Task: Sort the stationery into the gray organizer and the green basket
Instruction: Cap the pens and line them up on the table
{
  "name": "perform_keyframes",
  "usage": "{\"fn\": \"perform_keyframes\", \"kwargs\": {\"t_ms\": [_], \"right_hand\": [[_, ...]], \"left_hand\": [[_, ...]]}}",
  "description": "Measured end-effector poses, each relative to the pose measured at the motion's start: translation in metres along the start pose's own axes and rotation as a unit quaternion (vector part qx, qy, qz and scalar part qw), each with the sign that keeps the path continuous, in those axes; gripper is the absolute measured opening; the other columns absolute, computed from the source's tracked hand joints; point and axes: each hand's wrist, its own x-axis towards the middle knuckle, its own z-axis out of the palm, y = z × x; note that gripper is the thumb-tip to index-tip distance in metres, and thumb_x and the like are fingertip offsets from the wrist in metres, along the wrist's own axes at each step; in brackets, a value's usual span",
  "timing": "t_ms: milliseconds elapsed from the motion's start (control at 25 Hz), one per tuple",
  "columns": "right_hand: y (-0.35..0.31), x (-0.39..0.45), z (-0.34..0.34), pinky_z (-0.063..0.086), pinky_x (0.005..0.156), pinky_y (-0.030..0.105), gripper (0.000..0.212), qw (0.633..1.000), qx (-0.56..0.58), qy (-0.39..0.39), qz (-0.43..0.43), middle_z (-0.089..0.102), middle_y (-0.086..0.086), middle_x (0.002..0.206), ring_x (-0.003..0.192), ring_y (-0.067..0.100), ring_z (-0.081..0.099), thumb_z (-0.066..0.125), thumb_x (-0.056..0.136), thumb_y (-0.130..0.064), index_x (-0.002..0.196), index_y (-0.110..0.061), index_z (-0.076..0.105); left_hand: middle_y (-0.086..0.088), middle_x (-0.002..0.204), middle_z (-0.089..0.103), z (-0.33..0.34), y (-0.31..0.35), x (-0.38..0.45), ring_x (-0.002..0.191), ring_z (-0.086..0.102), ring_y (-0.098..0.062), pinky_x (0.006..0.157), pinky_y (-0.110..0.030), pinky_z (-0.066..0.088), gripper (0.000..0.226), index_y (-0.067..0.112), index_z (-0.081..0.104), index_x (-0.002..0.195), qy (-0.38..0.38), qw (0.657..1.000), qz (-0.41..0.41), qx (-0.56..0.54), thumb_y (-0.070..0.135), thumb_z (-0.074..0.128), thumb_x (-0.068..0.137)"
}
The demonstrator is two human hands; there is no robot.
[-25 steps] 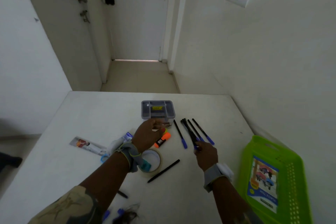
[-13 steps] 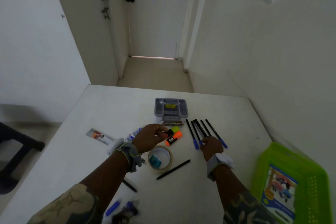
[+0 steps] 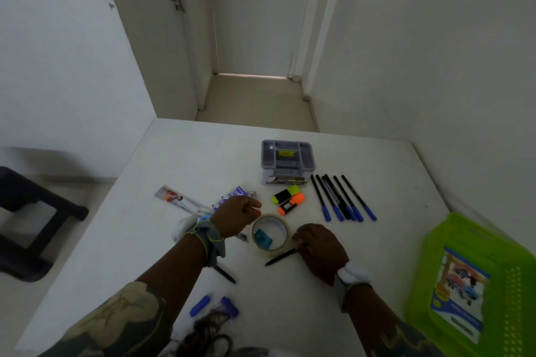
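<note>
Right grip (image 3: 319, 249) on black pen (image 3: 280, 257), tape roll (image 3: 270, 233) beside

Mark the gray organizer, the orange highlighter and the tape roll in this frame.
gray organizer (image 3: 304, 144): head view, on its far right rim.
orange highlighter (image 3: 297, 200): head view, on its orange barrel.
tape roll (image 3: 285, 234): head view, on the ring's right side.

A gray organizer (image 3: 287, 157) with open compartments is set upright toward the far side of the bench. Just beside it a row of black pens with blue caps (image 3: 342, 197) is laid side by side, and two highlighters, yellow (image 3: 286, 194) and orange (image 3: 291, 204), are laid near its front. A green basket (image 3: 475, 284) is placed at the right edge, with a printed card seen in it.
</note>
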Motion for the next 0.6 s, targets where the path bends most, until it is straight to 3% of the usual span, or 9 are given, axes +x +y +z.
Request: {"fn": "perform_keyframes", "kwargs": {"t_ms": [120,200,280,400,480,600], "right_hand": [[-0.008,-0.015,0.006,0.050,0.077,0.019,0.026,0.999,-0.032,-0.037,0.010,0.071,-0.003,0.094,0.086,0.011,0.065,0.044,0.076,-0.037,0.080,-0.026,0.068],[-0.003,-0.018,0.007,0.047,0.074,0.017,0.022,0.998,-0.046,-0.019,0.029,0.071,-0.001,0.089,0.080,0.013,0.066,0.043,0.075,-0.031,0.076,-0.025,0.065],[0.005,-0.022,0.005,0.041,0.073,0.019,0.014,0.998,-0.039,0.012,0.047,0.067,0.003,0.084,0.076,0.015,0.060,0.043,0.076,-0.023,0.077,-0.023,0.057],[0.002,-0.028,0.003,0.040,0.061,0.023,0.008,0.994,-0.017,0.069,0.088,0.059,0.006,0.076,0.067,0.019,0.053,0.038,0.081,-0.018,0.081,-0.022,0.046],[-0.010,-0.026,-0.001,0.042,0.053,0.028,0.008,0.989,-0.009,0.103,0.106,0.057,0.007,0.073,0.060,0.021,0.053,0.035,0.084,-0.018,0.083,-0.021,0.043],[-0.035,-0.012,0.002,0.043,0.053,0.029,0.008,0.984,0.038,0.146,0.096,0.057,0.010,0.072,0.059,0.022,0.051,0.034,0.086,-0.019,0.087,-0.020,0.042]], "left_hand": [[-0.012,0.087,0.067,0.000,-0.019,-0.003,0.060,0.057,0.001,0.056,-0.005,0.042,0.026,-0.001,0.062,0.112,0.011,0.999,-0.010,0.052,0.008,0.058,0.088],[-0.013,0.094,0.069,0.000,-0.029,-0.006,0.063,0.054,-0.004,0.060,-0.007,0.043,0.023,0.002,0.065,0.108,-0.009,0.995,-0.002,0.097,0.011,0.060,0.087],[-0.006,0.088,0.067,-0.002,-0.037,-0.010,0.060,0.053,-0.001,0.062,-0.008,0.046,0.021,0.006,0.065,0.106,-0.023,0.994,-0.013,0.110,0.013,0.060,0.087],[0.001,0.077,0.064,-0.008,-0.049,-0.018,0.057,0.058,0.005,0.084,-0.029,0.054,0.009,0.014,0.066,0.093,-0.015,0.993,-0.032,0.113,0.013,0.062,0.085],[-0.005,0.092,0.069,-0.013,-0.054,-0.023,0.074,0.060,0.004,0.089,-0.024,0.049,0.012,0.012,0.068,0.095,-0.010,0.990,-0.028,0.139,0.014,0.064,0.084],[-0.007,0.105,0.064,-0.019,-0.053,-0.033,0.100,0.060,-0.016,0.088,-0.025,0.045,0.035,0.005,0.064,0.107,-0.050,0.963,-0.094,0.249,0.030,0.065,0.083]]}}
